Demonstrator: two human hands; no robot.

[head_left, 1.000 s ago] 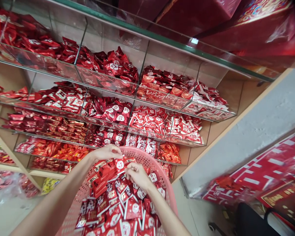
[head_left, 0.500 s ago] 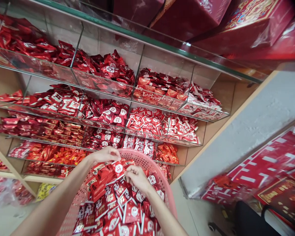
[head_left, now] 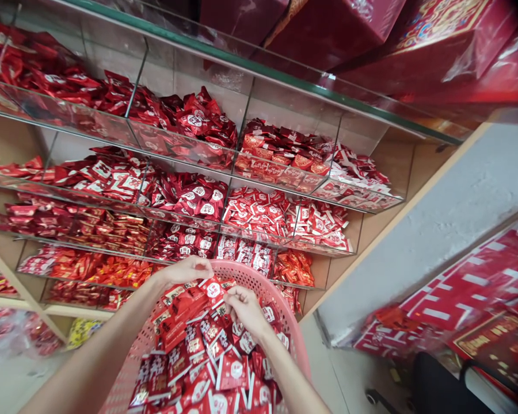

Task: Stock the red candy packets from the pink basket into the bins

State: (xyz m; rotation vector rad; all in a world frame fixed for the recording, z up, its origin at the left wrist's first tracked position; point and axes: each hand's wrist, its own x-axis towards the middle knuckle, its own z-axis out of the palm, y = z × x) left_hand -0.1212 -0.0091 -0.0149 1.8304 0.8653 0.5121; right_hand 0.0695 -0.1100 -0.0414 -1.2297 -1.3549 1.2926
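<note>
Glass-fronted shelves [head_left: 429,167] stuffed with red packets run across most of the view, with bare grey wall [head_left: 470,201] off to the right and a black chair [head_left: 435,379] down in the corner. Just below the shelves sits a pink basket [head_left: 301,351] loaded with a messy pile of wrappers [head_left: 233,371], and one small red packet [head_left: 213,289] with a white badge is up between both hands, over the back part of the basket. Honestly, my worry is the grip: it's all fingertips on shiny wrapping, so if either side slips, that packet drops into the lookalikes and good luck picking it out. Tugging both ways could tear it too. Left hand [head_left: 190,270] comes over the top, wrist bent, thumb and finger apparently pinching the upper edge. Right hand [head_left: 244,310] reaches in lower, knuckles curled, seemingly nipping the right edge; its lower fingers are tucked away.
</note>
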